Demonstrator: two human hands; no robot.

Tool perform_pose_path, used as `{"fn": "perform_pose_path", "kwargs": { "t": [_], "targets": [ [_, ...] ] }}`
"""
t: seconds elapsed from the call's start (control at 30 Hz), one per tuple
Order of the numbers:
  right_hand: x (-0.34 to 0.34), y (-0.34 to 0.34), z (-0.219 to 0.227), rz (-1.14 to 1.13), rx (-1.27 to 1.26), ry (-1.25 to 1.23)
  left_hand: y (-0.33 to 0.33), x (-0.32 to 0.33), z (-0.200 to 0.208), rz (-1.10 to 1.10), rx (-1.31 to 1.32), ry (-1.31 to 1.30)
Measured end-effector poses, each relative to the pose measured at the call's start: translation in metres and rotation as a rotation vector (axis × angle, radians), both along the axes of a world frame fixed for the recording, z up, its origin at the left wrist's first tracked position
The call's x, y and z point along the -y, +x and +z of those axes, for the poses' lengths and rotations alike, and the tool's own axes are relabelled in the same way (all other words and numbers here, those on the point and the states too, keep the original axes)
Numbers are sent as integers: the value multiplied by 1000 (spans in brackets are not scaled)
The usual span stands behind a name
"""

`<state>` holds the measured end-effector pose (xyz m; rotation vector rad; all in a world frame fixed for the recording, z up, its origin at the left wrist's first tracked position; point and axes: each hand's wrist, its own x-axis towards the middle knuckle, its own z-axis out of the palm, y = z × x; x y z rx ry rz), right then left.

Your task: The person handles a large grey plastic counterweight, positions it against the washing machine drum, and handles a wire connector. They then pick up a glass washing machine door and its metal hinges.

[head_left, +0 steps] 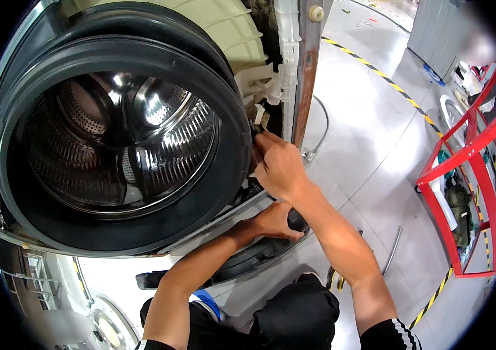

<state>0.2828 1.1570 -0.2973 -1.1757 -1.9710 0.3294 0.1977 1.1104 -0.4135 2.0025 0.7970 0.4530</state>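
In front of me stands a washing machine with its front panel off, its steel drum (128, 169) bare inside a wide black rubber door seal (26, 192). My right hand (281, 166) reaches into the gap between the seal and the cabinet's side frame (311, 70). Its fingers are bent together there, below a small white connector (258, 115); what they pinch is hidden. Lower down, my left hand (271, 221) crosses beneath the right forearm. Its thumb and fingers close around the end of a black curved strip (254, 254) under the machine's front edge.
A red metal frame cart (458, 163) holding tools and parts stands at the right. Yellow-black tape (385, 79) runs across the tiled floor. A grey hose (325, 119) lies beside the cabinet, and a round door part (108, 326) sits at lower left.
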Motion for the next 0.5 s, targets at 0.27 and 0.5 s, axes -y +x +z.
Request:
{"fn": "perform_pose_path", "kwargs": {
  "t": [0.27, 0.5],
  "targets": [
    [-12, 2, 26, -69, -134, -209, -2, -4, 15, 8, -3, -35],
    [-19, 4, 45, -181, -97, 103, -2, -5, 3, -14, -42, -195]
  ]
}}
